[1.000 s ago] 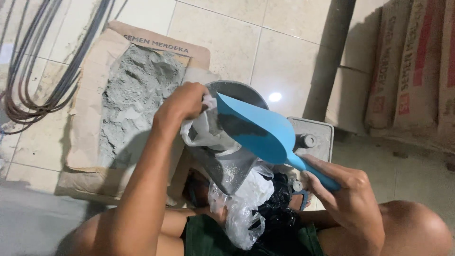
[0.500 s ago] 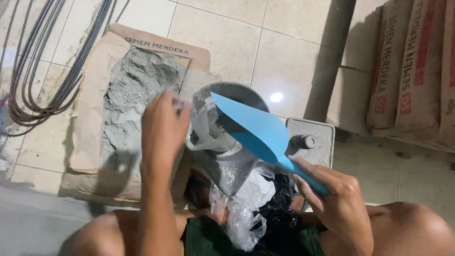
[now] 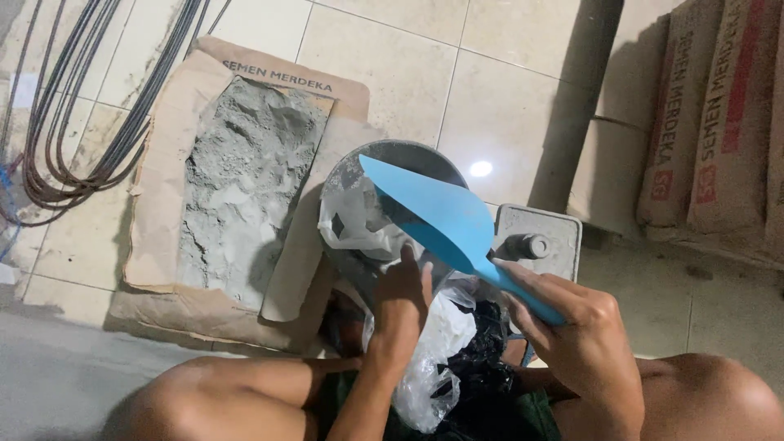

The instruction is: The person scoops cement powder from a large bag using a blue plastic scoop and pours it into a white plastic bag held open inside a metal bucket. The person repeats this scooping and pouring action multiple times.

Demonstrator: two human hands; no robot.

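Floor: pale glazed floor tiles (image 3: 392, 49), with a bright light glare near the middle.
Right hand: the right hand (image 3: 584, 343) is closed around the handle of a blue plastic scoop (image 3: 445, 216), fingers wrapped over it, thumb side toward the blade.
Scoop: its broad pointed blade lies tilted across the top of a round grey container (image 3: 392, 159), tip toward the upper left.
Left hand: the left hand (image 3: 402, 298) rests with fingers loosely curled at the near rim of the container, touching a clear plastic bag (image 3: 359, 224); whether it pinches the bag I cannot tell.
Clear bag: crumpled, dusted grey, draped inside and over the container's mouth.
Lap: more clear plastic (image 3: 433, 351) and a black bag (image 3: 482, 351) bunched between the knees.
Cement: an opened paper cement sack (image 3: 245, 180) lies flat at left, grey powder exposed.
Right: a small grey scale (image 3: 539, 241) just beside the container; stacked cement sacks (image 3: 719, 122) against the wall.
Far left: bundled steel bars (image 3: 98, 106).
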